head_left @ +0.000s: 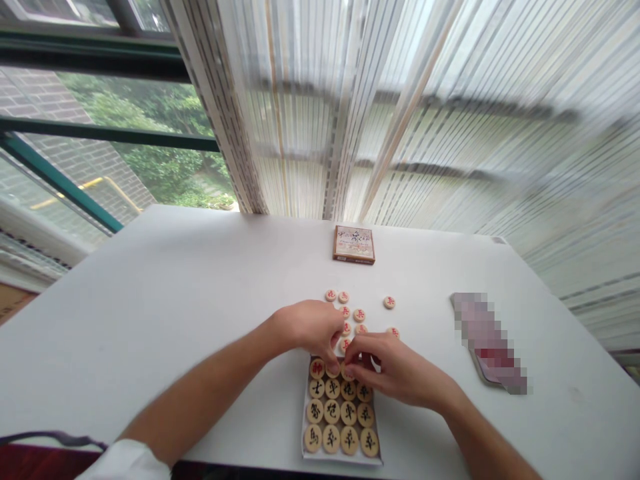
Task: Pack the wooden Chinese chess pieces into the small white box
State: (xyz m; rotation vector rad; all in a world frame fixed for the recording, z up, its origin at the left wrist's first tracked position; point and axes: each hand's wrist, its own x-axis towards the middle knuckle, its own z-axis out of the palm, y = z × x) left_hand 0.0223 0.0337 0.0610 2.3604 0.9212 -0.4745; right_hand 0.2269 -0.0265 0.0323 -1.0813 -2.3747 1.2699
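A shallow white box (344, 459) at the near edge of the table holds rows of round wooden Chinese chess pieces, mostly with black characters. In its far row lies a red-marked piece (317, 368). My left hand (316, 328) reaches in from the left with fingers curled, its thumb against a piece in that row; the fingertips are partly hidden. Beside it my right hand (395, 370) pinches another piece (349, 373) at the box between thumb and fingers. Just beyond my hands, several loose red-marked pieces (359, 315) lie on the table, some partly covered.
A flat printed box (354, 245) lies farther back on the white table (215, 287). To the right rests a phone (493, 343), its screen blurred out. Striped curtains (320, 113) and a green-framed window (110, 133) stand behind the table.
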